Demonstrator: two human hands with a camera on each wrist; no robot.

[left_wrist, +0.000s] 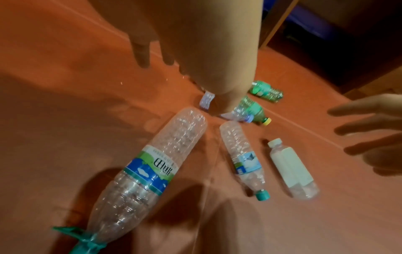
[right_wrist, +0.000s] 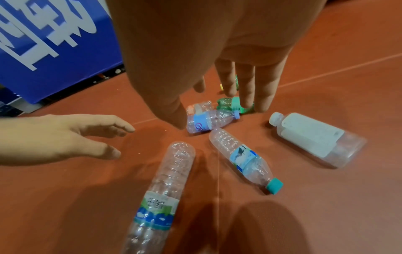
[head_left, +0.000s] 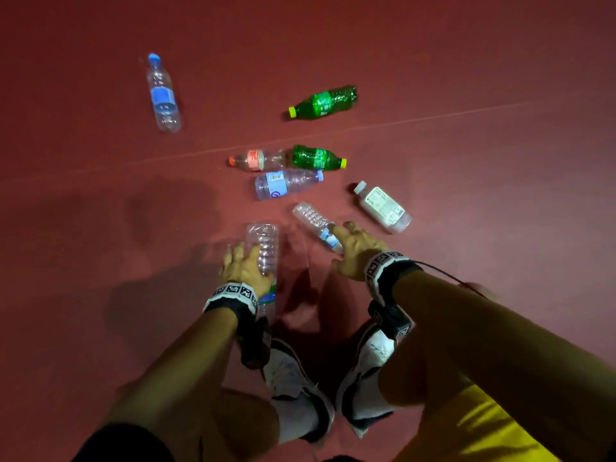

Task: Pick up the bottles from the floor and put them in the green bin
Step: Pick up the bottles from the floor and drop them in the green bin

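Note:
Several plastic bottles lie on the red floor. My left hand (head_left: 245, 266) hovers with spread fingers over a large clear bottle (head_left: 265, 241) with a blue-green label (left_wrist: 150, 168); the wrist views show it holding nothing. Just over a small clear bottle (head_left: 311, 216) with a teal cap (right_wrist: 274, 186), my right hand (head_left: 356, 245) is spread too, and no finger closes on the bottle. The green bin is not in view.
Further out lie a white-labelled bottle (head_left: 383, 208), two green bottles (head_left: 323, 101) (head_left: 316, 157), a red-capped bottle (head_left: 258, 159) and two blue-labelled bottles (head_left: 286, 183) (head_left: 162, 93). My shoes (head_left: 293, 378) stand behind the hands. A blue signboard (right_wrist: 54, 43) stands at the floor's edge.

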